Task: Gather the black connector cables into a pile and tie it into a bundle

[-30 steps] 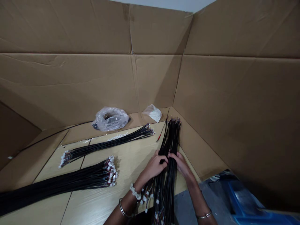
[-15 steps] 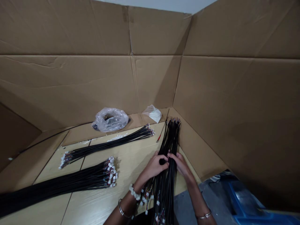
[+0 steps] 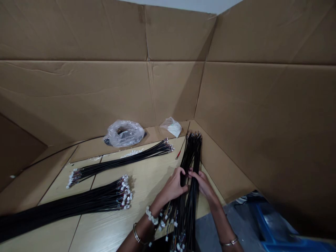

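Observation:
A bundle of thin black cables (image 3: 189,150) lies lengthwise at the right side of the table, its near ends with white connectors hanging over the front edge. My left hand (image 3: 174,184) is curled round the left part of this bundle. Opposite it, my right hand (image 3: 201,182) has its fingers and thumb closed round the right part. A narrow gap shows between the two parts at my fingertips. Left of my hands lie a slimmer cable bundle (image 3: 123,160) and a thick cable bundle (image 3: 78,202) with many white connectors.
At the back sit a plastic-wrapped coil (image 3: 124,133) and a small clear bag (image 3: 171,126) of white pieces. Loose white bits (image 3: 132,153) and a red-tipped lead (image 3: 179,154) lie on the table. Cardboard walls (image 3: 262,115) enclose it; a blue crate (image 3: 275,227) stands low at right.
The black cables between my hands have parted further, opening a gap down the bundle. My left hand has shifted slightly, with its fingers more round the left part.

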Available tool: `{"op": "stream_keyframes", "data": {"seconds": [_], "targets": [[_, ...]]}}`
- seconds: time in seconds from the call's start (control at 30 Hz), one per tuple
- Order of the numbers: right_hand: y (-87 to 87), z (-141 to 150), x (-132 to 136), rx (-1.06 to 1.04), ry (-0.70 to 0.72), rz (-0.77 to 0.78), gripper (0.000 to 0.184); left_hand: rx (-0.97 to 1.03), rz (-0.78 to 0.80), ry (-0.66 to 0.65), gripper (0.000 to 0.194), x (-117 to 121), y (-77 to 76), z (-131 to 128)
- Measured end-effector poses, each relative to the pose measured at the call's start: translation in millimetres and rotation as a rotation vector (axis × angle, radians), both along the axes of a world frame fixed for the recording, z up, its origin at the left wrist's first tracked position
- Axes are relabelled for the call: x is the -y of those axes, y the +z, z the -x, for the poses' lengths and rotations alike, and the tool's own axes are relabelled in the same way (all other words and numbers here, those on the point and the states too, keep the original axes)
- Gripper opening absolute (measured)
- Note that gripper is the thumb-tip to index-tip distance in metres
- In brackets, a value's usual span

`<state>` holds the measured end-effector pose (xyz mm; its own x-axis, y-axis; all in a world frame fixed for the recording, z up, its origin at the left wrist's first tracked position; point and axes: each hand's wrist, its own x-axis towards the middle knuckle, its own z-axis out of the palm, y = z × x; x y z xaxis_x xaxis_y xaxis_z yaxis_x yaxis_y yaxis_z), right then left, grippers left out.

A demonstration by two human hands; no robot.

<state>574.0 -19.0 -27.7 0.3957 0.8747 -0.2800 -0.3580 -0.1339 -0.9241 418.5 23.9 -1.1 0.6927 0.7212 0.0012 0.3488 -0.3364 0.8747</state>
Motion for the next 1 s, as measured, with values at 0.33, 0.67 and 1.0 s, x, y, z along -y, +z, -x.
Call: {"op": "stream_keyframes", "data": {"seconds": [0.33, 0.67, 1.0], "targets": [[0.9, 0, 1, 0.012, -0.006, -0.013, 0.04, -0.051, 0.002, -0.047, 0.019, -2, 1.5, 0], [3.0, -1, 2, 0.102, 0.012, -0.01, 0.03, 0.033, 0.04, -0.055, 0.011, -7, -5.9, -2], [5.7, 2, 0, 0.047, -0.009, 0.03, 0.039, -0.023, 0.003, 0.012, 0.018, -1, 2.1, -5]]}}
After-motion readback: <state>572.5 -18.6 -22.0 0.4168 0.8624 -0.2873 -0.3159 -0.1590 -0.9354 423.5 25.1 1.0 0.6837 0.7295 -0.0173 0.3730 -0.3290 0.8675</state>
